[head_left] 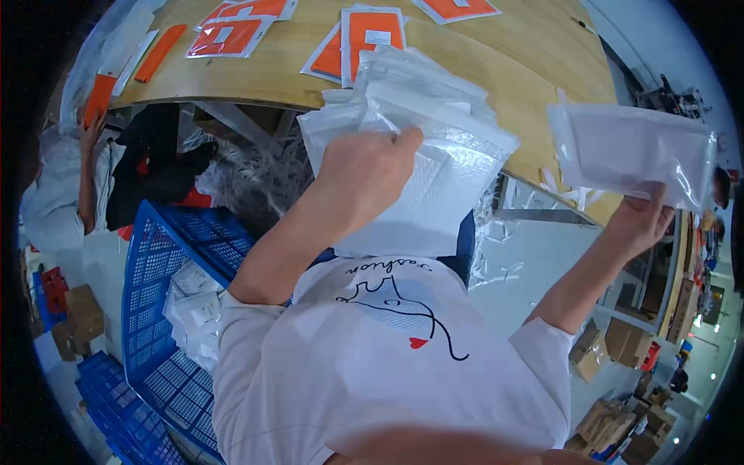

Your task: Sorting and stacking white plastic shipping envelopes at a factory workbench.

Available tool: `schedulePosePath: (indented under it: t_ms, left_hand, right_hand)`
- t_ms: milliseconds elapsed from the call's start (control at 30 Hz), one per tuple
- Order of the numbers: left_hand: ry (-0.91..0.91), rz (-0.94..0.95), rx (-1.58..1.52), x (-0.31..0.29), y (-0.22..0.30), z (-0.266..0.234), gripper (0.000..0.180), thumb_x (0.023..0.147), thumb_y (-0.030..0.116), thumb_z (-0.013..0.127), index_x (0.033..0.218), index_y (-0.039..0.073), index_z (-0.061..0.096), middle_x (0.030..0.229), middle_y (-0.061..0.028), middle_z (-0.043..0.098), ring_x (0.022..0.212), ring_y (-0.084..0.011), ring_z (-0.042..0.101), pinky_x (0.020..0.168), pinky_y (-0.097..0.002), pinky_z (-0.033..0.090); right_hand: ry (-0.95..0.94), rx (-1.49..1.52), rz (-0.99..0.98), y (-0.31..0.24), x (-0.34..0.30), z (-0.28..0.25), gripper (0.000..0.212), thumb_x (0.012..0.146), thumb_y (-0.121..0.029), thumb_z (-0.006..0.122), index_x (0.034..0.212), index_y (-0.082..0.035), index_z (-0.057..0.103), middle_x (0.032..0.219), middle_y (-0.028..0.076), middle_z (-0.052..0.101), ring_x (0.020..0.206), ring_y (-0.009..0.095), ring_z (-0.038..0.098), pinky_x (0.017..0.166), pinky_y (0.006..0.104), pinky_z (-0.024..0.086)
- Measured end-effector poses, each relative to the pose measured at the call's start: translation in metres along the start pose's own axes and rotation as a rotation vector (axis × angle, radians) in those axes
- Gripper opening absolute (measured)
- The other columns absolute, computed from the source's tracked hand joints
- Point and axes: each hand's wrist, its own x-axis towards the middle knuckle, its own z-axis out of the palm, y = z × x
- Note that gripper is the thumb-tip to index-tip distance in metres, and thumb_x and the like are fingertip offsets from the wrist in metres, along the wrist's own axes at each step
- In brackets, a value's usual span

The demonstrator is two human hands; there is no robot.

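Observation:
My left hand (368, 170) is closed over a thick pile of clear bubble bags (442, 155), thumb on top and the other fingers curled and partly hidden. The pile hangs over the table's near edge, close to my shirt. Out to the right, my right hand (643, 221) pinches the lower edge of a single clear plastic bag (632, 147), which is held up beside the table. That bag looks flat, and I see nothing inside it.
Orange packs in clear sleeves (376, 35) lie on the wooden table (527, 93). At the left, a co-worker's hand (91, 128) holds an orange piece. A blue plastic crate (159, 294) with white packets stands at my left. Cardboard boxes (628, 341) sit at the right.

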Motion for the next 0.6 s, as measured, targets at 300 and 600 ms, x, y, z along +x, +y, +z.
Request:
schedulePosePath:
  t_ms: [300, 600]
  left_hand:
    - [0.175, 0.116, -0.135, -0.013, 0.019, -0.009, 0.026, 0.074, 0.003, 0.066, 0.099, 0.007, 0.061, 0.069, -0.0036, 0.058, 0.056, -0.0204, 0.052, 0.053, -0.0301, 0.042]
    - [0.47, 0.199, -0.212, -0.039, 0.012, -0.031, 0.028, 0.068, 0.003, 0.068, 0.095, 0.005, 0.06, 0.068, -0.0025, 0.055, 0.055, -0.0176, 0.046, 0.054, -0.0266, 0.039]
  right_hand:
    - [-0.247, 0.612, 0.167, -0.045, -0.056, 0.078, 0.032, 0.092, -0.003, 0.052, 0.124, -0.005, 0.049, 0.104, 0.008, 0.064, 0.086, 0.012, 0.063, 0.079, 0.0203, 0.048]
    - [-0.548, 0.615, 0.397, -0.011, -0.104, 0.063, 0.035, 0.093, -0.004, 0.051, 0.128, -0.007, 0.048, 0.118, 0.01, 0.059, 0.108, 0.017, 0.057, 0.091, 0.0293, 0.045]
